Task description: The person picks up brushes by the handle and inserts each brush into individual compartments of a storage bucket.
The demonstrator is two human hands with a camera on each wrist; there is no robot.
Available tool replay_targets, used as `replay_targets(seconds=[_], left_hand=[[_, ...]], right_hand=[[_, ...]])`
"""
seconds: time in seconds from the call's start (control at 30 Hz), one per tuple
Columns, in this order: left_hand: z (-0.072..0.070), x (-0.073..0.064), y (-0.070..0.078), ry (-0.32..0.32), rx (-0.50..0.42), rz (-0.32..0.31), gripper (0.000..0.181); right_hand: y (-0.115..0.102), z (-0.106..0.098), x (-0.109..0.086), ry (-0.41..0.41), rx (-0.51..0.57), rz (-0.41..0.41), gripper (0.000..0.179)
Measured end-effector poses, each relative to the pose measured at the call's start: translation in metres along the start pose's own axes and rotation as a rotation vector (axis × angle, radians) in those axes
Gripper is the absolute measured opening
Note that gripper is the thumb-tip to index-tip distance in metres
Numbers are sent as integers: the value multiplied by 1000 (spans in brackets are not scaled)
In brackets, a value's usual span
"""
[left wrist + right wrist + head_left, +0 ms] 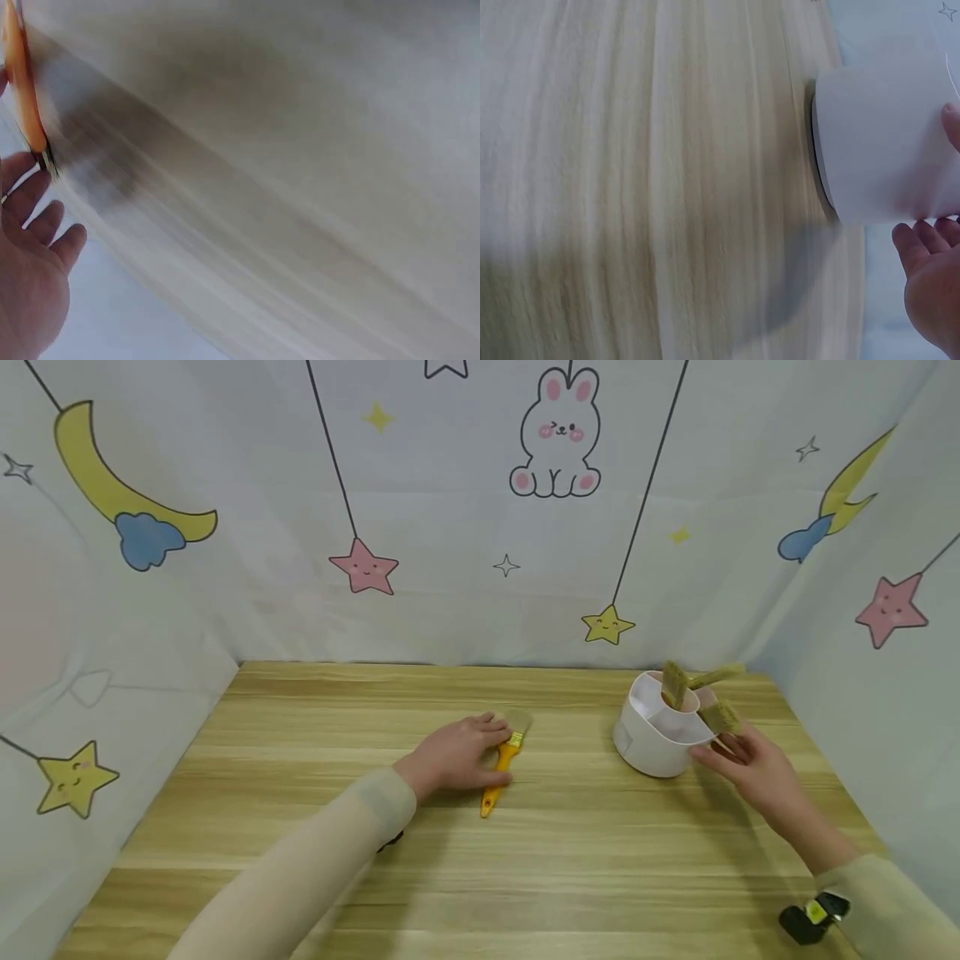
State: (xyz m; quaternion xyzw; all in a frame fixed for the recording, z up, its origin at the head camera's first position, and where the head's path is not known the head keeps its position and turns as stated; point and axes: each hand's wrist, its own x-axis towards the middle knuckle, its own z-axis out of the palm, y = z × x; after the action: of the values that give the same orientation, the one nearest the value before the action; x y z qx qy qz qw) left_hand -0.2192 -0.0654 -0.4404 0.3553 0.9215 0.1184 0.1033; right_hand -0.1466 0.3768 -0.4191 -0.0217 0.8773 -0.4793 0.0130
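A flat paintbrush (506, 758) with a yellow-orange handle and pale bristles lies at the middle of the table, bristles pointing away. Over it is my left hand (459, 756), the thumb across the handle and the fingertips at the metal band. In the left wrist view, those fingers are spread and touch the orange brush (26, 97) near its band. My right hand (757, 772) holds the white desk organizer (651, 747) by its right side, thumb in front and fingers behind. Several brushes (722, 717) stick out of its compartments, bristles up.
The wood-grain table (315, 727) meets a white cloth backdrop (465, 627) at the back and both sides. The organizer stands toward the table's back right corner, close to the right-hand cloth.
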Motion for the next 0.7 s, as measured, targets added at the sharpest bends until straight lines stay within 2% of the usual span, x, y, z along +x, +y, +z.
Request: replay_targets(seconds=[0.13,0.3,0.4,0.47,0.6,0.7], left_hand=[[-2,2,-7,-27,29,29,78],[0,2,-9,0,39,22,79],[4,-1,-3,43,16,-43,85],[7,-2,4,71,-14,-114,90],[14,-4,25,147,-130,-259,94],[15,-7,39,211,-223,-324,93]], right_hand=[[1,6,-1,60,19,-19,69],[2,10,-1,80,9,-37,72],[3,8,-2,50,1,-34,79],[3,6,-2,18,-1,-24,86],[5,0,1,-36,5,-28,91],[5,-4,4,-59,-7,-30,92]])
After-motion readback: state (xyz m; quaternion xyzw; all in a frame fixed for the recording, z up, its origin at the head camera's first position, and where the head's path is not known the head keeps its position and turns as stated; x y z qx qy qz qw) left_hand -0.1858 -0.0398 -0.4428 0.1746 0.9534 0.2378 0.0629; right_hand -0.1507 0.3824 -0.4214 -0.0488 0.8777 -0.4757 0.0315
